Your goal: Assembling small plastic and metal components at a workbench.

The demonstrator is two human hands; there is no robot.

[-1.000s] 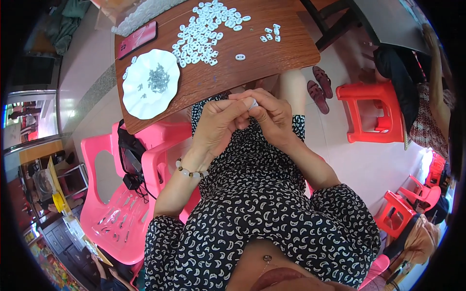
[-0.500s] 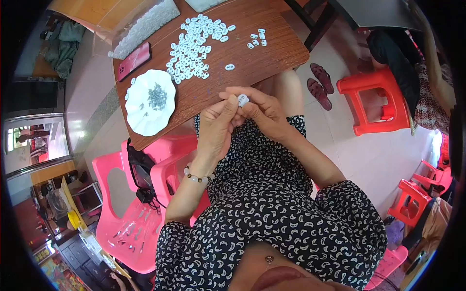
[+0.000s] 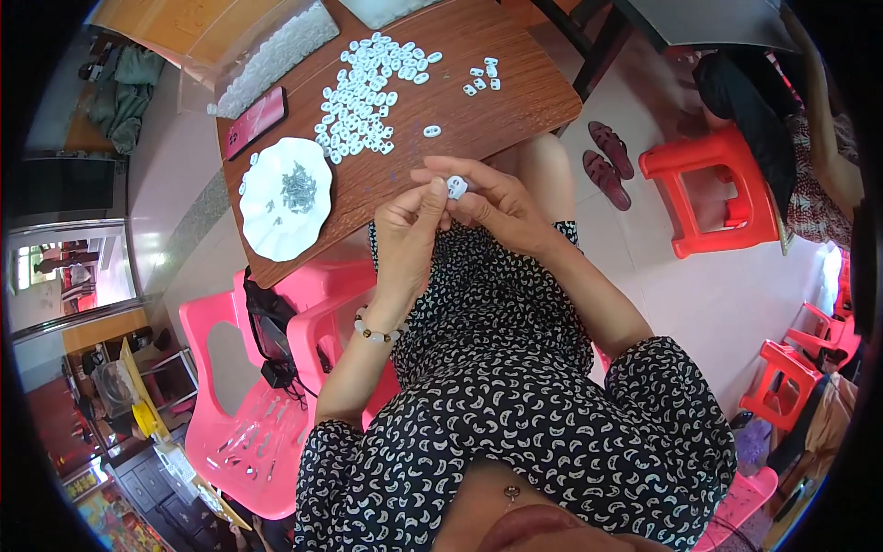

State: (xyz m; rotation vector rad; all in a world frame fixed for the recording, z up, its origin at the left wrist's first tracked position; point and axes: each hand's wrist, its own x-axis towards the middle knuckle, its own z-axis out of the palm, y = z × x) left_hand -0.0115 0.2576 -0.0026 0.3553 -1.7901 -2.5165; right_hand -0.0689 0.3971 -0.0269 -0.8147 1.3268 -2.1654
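Both hands meet over my lap at the near edge of a brown wooden table. My left hand and my right hand pinch one small white plastic piece between their fingertips. A beaded bracelet sits on my left wrist. On the table lies a heap of several similar white pieces, a small group of them to the right and a single one closer to me. A white plate with small grey metal parts stands at the table's left.
A red phone and a clear bag of white pieces lie at the table's far left. Pink plastic chairs stand to my left, a red stool and a pair of sandals to my right. Another person is at the right edge.
The view has shifted, so the table sits higher and further left in the picture. Both hands stay together on the small white piece, turning it slightly.
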